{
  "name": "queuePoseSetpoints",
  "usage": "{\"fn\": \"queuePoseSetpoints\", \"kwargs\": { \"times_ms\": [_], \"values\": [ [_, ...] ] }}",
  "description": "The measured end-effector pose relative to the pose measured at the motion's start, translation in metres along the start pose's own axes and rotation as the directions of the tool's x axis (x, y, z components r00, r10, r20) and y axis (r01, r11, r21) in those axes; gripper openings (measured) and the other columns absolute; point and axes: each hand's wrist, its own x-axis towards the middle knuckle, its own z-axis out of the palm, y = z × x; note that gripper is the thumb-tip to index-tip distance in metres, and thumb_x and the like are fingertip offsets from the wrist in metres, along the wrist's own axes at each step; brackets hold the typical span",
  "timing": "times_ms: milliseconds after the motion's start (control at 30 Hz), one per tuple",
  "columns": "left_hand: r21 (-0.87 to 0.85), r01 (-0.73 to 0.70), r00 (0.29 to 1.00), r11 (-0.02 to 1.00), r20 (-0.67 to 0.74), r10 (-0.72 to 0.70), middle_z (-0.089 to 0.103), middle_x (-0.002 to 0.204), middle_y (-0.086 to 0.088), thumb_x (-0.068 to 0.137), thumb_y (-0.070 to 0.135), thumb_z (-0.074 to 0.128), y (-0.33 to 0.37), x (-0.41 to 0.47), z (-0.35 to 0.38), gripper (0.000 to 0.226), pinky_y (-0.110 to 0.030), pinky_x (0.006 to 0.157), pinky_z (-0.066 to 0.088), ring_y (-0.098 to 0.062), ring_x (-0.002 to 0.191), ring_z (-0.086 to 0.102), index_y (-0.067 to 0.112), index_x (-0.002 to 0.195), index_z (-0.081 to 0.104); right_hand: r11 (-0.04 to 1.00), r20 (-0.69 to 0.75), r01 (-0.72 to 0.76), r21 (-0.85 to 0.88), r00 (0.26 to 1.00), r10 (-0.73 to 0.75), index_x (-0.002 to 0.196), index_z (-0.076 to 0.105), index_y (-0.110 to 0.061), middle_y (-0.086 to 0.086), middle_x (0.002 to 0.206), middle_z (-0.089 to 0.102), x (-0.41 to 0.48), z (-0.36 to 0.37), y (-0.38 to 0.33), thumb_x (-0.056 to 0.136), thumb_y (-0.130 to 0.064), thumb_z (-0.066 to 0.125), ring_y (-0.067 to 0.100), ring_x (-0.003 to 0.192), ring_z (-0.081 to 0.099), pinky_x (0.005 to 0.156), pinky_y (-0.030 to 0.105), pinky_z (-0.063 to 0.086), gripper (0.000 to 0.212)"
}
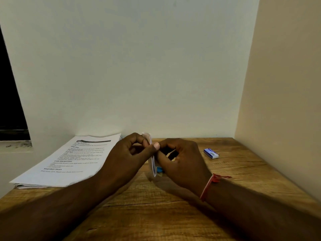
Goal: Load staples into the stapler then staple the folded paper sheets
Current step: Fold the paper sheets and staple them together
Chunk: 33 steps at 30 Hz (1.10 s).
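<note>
- Head view, centre of frame: the left hand (132, 150) pinches the folded paper (152, 162) on edge. The right hand (180, 159) curls behind it, and I cannot tell what it grips.
- A blue piece (159, 169), likely the stapler, peeks out below — the thin strip could slip or twist, so the staple misses the fold.
- The staple box (211, 153) lies centre right — knocking it could scatter staples.

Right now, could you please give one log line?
left hand pinches folded paper | right hand grips stapler | staple box on table
</note>
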Motion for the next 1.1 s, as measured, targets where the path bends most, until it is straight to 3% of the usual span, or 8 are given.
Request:
{"fn": "queuePoseSetpoints", "kwargs": {
  "times_ms": [67, 300, 433, 600, 733, 867, 1000, 1100],
  "values": [
    [-0.014, 0.000, 1.000, 1.000, -0.006, 0.000, 0.087, 0.111, 0.005, 0.097, 0.032, 0.082, -0.0009, 0.0002, 0.0001, 0.023, -0.023, 0.094, 0.060, 0.003, 0.106, 0.081, 0.010, 0.094, 0.076, 1.000, -0.002, 0.010, 0.016, 1.000, -0.010, 0.106, 0.087, -0.030, -0.017, 0.087, 0.082, -0.0002, 0.0009, -0.0015, 0.102, -0.024, 0.077, 0.003, 0.087, 0.077, 0.073, 0.023, 0.064, 0.012],
    [-0.133, 0.031, 0.998, 0.991, 0.062, -0.023, 0.085, 0.121, 0.005, 0.103, 0.028, 0.073, -0.0039, 0.0018, -0.0028, 0.020, -0.036, 0.103, 0.066, -0.010, 0.116, 0.081, 0.011, 0.110, 0.081, 0.991, -0.039, -0.079, 0.112, 0.996, 0.083, 0.094, 0.086, -0.029, -0.017, 0.082, 0.080, 0.0024, 0.0001, -0.0016, 0.101, -0.022, 0.079, 0.000, 0.081, 0.074, 0.067, 0.013, 0.056, 0.012],
    [-0.200, 0.103, 0.992, 0.974, 0.093, -0.086, 0.084, 0.127, 0.001, 0.105, 0.025, 0.074, -0.0051, 0.0040, -0.0044, 0.016, -0.051, 0.111, 0.062, -0.012, 0.125, 0.077, 0.012, 0.104, 0.084, 0.983, -0.016, -0.127, 0.131, 0.991, 0.130, 0.086, 0.079, -0.041, -0.023, 0.082, 0.076, 0.0031, 0.0007, -0.0033, 0.102, -0.024, 0.079, -0.006, 0.084, 0.071, 0.066, 0.009, 0.053, 0.023],
    [-0.220, 0.119, 0.990, 0.968, 0.101, -0.099, 0.084, 0.124, -0.005, 0.093, 0.033, 0.082, -0.0024, 0.0038, -0.0068, 0.015, -0.060, 0.115, 0.057, -0.019, 0.129, 0.076, 0.019, 0.096, 0.087, 0.979, -0.050, -0.112, 0.171, 0.991, 0.122, 0.095, 0.082, -0.037, -0.019, 0.084, 0.079, 0.0023, 0.0019, -0.0025, 0.103, -0.029, 0.078, 0.002, 0.080, 0.074, 0.067, 0.016, 0.057, 0.012],
    [-0.228, 0.087, 0.994, 0.970, 0.087, -0.068, 0.087, 0.111, -0.010, 0.088, 0.028, 0.085, -0.0002, 0.0027, -0.0070, 0.006, -0.055, 0.114, 0.059, -0.028, 0.117, 0.081, 0.023, 0.090, 0.088, 0.976, -0.047, -0.112, 0.184, 0.991, 0.123, 0.099, 0.084, -0.031, -0.020, 0.085, 0.078, 0.0014, 0.0021, -0.0007, 0.105, -0.029, 0.075, 0.001, 0.080, 0.072, 0.068, 0.017, 0.056, 0.010],
    [-0.212, 0.047, 0.996, 0.976, 0.087, -0.029, 0.088, 0.108, -0.011, 0.087, 0.025, 0.087, 0.0012, 0.0018, -0.0064, 0.018, -0.044, 0.110, 0.060, -0.022, 0.113, 0.083, 0.010, 0.098, 0.087, 0.976, -0.052, -0.117, 0.185, 0.990, 0.128, 0.099, 0.081, -0.029, -0.015, 0.087, 0.078, 0.0015, 0.0018, 0.0008, 0.106, -0.032, 0.073, 0.004, 0.083, 0.073, 0.067, 0.018, 0.056, 0.012],
    [-0.181, 0.013, 0.996, 0.983, 0.085, 0.003, 0.088, 0.111, -0.005, 0.086, 0.027, 0.085, 0.0012, 0.0014, -0.0068, 0.021, -0.039, 0.107, 0.059, -0.014, 0.116, 0.082, 0.012, 0.100, 0.089, 0.972, -0.035, -0.125, 0.199, 0.990, 0.134, 0.096, 0.080, -0.026, -0.010, 0.087, 0.078, 0.0020, 0.0021, 0.0012, 0.108, -0.031, 0.070, 0.009, 0.084, 0.074, 0.071, 0.031, 0.063, 0.016],
    [-0.191, 0.007, 0.996, 0.981, 0.085, 0.009, 0.088, 0.113, -0.005, 0.087, 0.025, 0.085, -0.0006, 0.0021, -0.0066, 0.019, -0.041, 0.108, 0.059, -0.013, 0.117, 0.081, 0.012, 0.100, 0.089, 0.972, -0.027, -0.132, 0.196, 0.990, 0.140, 0.097, 0.080, -0.026, -0.010, 0.089, 0.078, 0.0025, 0.0010, 0.0030, 0.108, -0.031, 0.070, 0.009, 0.086, 0.073, 0.073, 0.031, 0.062, 0.016]
  ]
}}
